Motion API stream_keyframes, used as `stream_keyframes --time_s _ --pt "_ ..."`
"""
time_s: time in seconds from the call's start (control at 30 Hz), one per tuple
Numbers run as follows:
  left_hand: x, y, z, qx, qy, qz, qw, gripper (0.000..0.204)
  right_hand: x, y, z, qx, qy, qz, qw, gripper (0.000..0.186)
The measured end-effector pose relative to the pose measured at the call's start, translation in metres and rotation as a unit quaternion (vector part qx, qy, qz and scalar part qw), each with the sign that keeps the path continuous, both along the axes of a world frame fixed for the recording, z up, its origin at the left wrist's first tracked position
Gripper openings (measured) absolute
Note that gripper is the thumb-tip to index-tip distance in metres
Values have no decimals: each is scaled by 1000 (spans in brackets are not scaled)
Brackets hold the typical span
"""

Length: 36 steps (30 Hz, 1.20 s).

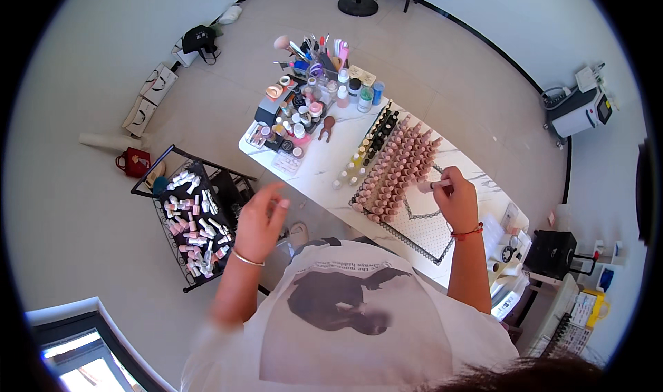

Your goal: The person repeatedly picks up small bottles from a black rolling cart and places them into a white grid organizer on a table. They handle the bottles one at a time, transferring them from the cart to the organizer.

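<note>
My right hand (pixel 457 199) is over the table, its fingers pinched on a small pinkish nail polish bottle (pixel 425 185) with a dark band. Just left of it, tightly packed rows of pinkish-brown nail polish bottles (pixel 399 161) stand upright on the table. My left hand (pixel 258 223) hangs in the air between the black cart and the table's near edge. Its fingers are apart, and nothing shows in them. Under my right hand lies a white dotted mat (pixel 423 232) with a dark lace border.
A black wire cart (pixel 181 257) at left holds many pink and white bottles (pixel 200 237), lying jumbled. On the white table (pixel 324 174), jars and a brush holder (pixel 314 67) crowd the far left end. Rolls and a lamp-like white item (pixel 507 281) sit at right. A wheeled machine (pixel 577 116) stands farther off.
</note>
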State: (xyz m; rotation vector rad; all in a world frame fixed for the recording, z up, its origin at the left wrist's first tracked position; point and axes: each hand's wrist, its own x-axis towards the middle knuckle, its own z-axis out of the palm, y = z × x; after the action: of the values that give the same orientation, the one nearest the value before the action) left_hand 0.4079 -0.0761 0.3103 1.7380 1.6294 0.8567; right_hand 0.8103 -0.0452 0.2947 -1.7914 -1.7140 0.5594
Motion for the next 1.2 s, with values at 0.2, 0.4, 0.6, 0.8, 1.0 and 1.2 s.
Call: stream_keyframes --time_s 0.2,0.4,0.6,0.8,1.0,1.2 --pt "-42 -17 -36 -44 27 109 993 27 33 12 -82 -37 -76 22 996 14" --pt "-50 -30 -41 -34 28 131 990 20 36 25 -124 -99 -172 32 980 16" --pt "-54 -43 -34 -41 61 136 988 20 39 33 -139 -69 -186 45 979 12" --pt "-65 -63 -42 -49 70 168 982 16 38 38 -131 -86 -170 49 981 12" --pt "-77 -73 -50 -79 63 185 978 16 42 39 -140 -83 -208 68 972 15" --pt "-86 -73 -52 -78 58 178 979 17 33 38 -139 -56 -212 64 974 15"
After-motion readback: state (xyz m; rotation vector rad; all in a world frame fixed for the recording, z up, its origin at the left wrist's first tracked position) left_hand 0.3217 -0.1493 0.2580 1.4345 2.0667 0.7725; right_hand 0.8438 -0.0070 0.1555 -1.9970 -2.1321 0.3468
